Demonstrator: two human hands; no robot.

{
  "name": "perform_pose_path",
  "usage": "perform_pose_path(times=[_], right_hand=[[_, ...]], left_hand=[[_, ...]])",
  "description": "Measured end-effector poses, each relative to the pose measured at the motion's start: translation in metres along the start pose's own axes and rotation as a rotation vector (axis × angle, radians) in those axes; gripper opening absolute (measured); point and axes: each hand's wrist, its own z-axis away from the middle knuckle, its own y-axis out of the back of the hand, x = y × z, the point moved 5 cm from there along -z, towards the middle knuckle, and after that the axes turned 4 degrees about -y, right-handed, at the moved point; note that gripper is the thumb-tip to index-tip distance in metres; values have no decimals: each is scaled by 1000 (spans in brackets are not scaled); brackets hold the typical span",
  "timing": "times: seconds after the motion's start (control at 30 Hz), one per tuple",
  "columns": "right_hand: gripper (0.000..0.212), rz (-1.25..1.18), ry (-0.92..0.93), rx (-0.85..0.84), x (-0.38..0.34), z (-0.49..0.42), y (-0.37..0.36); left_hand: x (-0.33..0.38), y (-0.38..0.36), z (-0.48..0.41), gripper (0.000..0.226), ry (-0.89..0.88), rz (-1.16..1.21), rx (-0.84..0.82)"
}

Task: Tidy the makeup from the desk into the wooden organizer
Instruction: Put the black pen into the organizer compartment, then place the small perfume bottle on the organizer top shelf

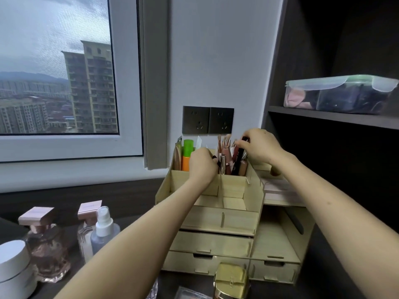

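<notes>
Your right hand [259, 147] pinches a slim black makeup tube [239, 157], upright in the top right compartment of the pale wooden tiered organizer [216, 219] at twelve o'clock. Your left hand [201, 164] curls at its nine o'clock; I cannot tell whether it holds anything.

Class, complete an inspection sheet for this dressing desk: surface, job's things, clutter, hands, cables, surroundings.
Surface: dark desk, partly occupied.
Job's things: wooden organizer, brushes standing in a top compartment; perfume bottle, spray bottle, white jar, gold-lidded item on the desk.
Clutter: nothing seen.
Hands: left hand at a top compartment, grip hidden; right hand pinches a dark tube.
Cables: nothing seen.
Surroundings: window, wall sockets, shelf with lidded box.
</notes>
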Motion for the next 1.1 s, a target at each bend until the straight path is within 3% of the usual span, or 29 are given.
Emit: perform_pose_path(times=[0.17, 0.3, 0.4, 0.5, 0.57, 0.67, 0.73, 0.83, 0.97, 1.1], right_hand=[[28, 378, 93, -47, -7, 2, -11], [30, 528, 146, -44, -10, 14, -22], [33, 466, 180, 123, -20, 29, -13], [32, 181, 267, 288, -45, 66, 5], [31, -17, 343, 208, -68, 99, 5], [24, -200, 422, -88, -101, 152, -21], [24, -194, 414, -317, -114, 181, -58], [47, -110, 411, -539, -127, 211, -116], [58, -59, 412, -594, -136, 222, -158], [49, -77, 396, -606, -137, 226, -168]], left_hand=[[8, 0, 1, 15, 13, 77, 44], [10, 8, 9, 38, 29, 109, 3], [2, 21, 14, 13, 42, 174, -41], [-13, 41, 24, 18, 74, 240, -58], [-21, 58, 36, 13, 58, 249, -62], [-33, 84, 61, 9, 28, 216, -70], [-41, 100, 78, 9, 29, 228, -54], [-46, 118, 98, 6, 21, 205, -20], [-41, 128, 111, 9, -3, 203, -7], [-34, 136, 116, 10, -29, 217, 6]])
